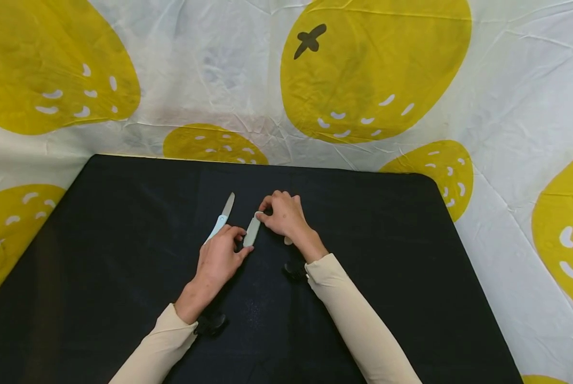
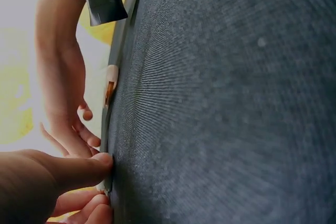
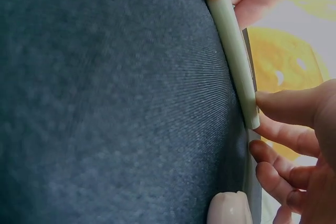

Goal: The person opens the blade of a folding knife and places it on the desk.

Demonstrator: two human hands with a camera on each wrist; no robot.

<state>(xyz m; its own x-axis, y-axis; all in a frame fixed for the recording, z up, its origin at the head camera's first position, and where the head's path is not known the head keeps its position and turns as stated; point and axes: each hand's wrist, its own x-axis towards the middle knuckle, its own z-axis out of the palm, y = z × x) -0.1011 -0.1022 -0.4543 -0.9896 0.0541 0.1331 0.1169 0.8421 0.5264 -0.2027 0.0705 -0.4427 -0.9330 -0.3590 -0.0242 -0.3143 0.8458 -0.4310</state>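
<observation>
Head view: one pale green handle (image 1: 251, 232), slim, is set aslant between two hands, about midway between the left and right edges of the black table (image 1: 411, 266) and toward its far edge. It looks like the grip of a folding knife; a thin line is seen along its side in the right wrist view, but whether a blade lies there cannot be told.

Left hand (image 1: 221, 255): near end of the handle pinched between thumb and fingers, the gap between them no wider than the piece.

Right hand (image 1: 286, 217): far end pinched between thumb and index finger at the tip; remaining fingers loosely bent, apart from the handle.

Handling, as judged: the near end is best held firmly by its sides, with the left fingertips clear of the seam; the far end is best worked by a light tip pinch, slowly, with any edge turned away from the skin.

Also listed: one knife (image 1: 222, 219) with light blue handle, its blade pointed toward the table's far edge, just beside the left hand; one beige piece (image 1: 288, 241), mostly hidden under the right wrist, its kind uncertain. Whether the green handle touches the table cannot be told.
</observation>
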